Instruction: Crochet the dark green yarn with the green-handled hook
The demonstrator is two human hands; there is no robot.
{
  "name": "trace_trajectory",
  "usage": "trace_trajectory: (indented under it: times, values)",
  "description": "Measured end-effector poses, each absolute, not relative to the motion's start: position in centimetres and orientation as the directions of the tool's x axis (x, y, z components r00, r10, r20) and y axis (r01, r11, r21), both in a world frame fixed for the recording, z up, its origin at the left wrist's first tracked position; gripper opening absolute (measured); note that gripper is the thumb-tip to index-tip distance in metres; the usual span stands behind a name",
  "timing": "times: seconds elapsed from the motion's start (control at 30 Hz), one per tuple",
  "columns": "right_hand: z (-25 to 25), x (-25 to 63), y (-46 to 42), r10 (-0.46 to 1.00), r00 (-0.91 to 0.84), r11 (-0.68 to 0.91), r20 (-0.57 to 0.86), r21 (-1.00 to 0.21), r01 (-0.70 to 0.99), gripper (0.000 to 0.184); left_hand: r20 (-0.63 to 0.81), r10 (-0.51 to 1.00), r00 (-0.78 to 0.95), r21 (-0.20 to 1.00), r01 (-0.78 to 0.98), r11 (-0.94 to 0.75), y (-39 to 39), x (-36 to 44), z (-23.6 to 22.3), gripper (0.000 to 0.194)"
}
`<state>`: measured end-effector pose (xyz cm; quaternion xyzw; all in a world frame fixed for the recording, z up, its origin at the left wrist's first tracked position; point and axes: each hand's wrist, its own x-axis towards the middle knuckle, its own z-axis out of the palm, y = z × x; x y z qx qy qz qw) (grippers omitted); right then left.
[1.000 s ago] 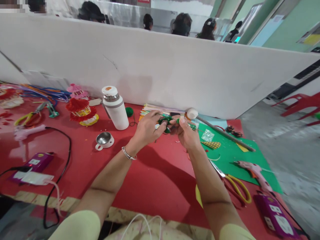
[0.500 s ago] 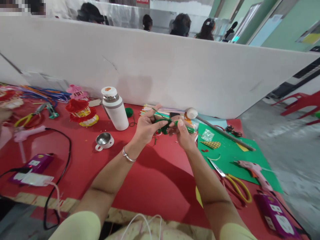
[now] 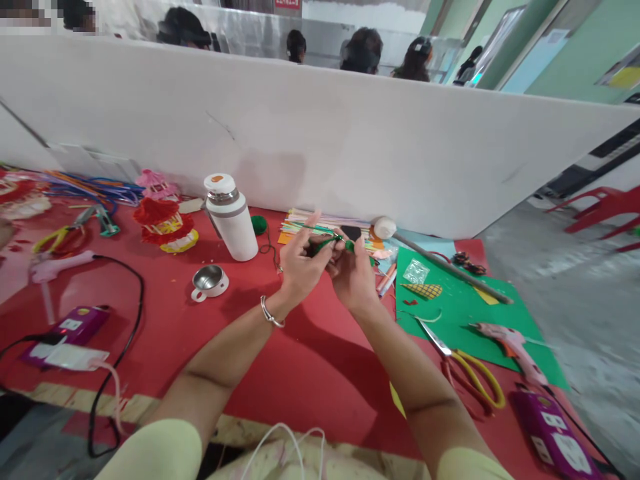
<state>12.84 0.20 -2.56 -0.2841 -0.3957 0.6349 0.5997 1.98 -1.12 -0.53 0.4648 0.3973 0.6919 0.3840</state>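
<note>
While the left hand clamps green yarn in its fingers, apparently for tension, over the far half of the counter, the right hand grips a green tool with its fingers.

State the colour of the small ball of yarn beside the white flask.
Dark green; the ball of yarn shows best in the head view, the only one.

Lit brightly and diffusely. Falls in soft shadow across the table toward six o'clock and faintly on the partition near eleven. Glints on the bangle toward seven. Leaves the green piece at centre dark, indistinct. Stretches toward the edges; pixelated at ten o'clock.
</note>
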Motion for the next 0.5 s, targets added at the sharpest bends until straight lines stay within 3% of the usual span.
trace_trajectory:
  times: [0.1,0.17,0.37,0.5]
  values:
    - [-2.5,12.5,0.0,0.987,-0.158,-0.066,0.04,-0.791,-0.608,0.052,0.181,0.967,-0.176,0.841,-0.482,-0.246,-0.8,1.7,0.1,0.073]
    - [-2.5,12.6,0.0,0.98,-0.195,-0.095,0.035,-0.781,-0.617,0.052,0.126,0.986,-0.107,0.788,-0.593,-0.166,-0.5,1.3,0.4,0.076]
    - [-2.6,13.6,0.7,0.974,-0.184,-0.007,0.131,-0.796,-0.606,0.052,0.079,0.996,0.032,0.775,-0.631,-0.041,0.1,-0.1,0.6,0.072]
    - [-2.7,14.4,0.9,0.956,-0.174,0.132,0.235,-0.879,-0.458,0.056,0.051,0.997,0.061,0.815,-0.58,-0.007,0.2,-0.9,0.8,0.065]
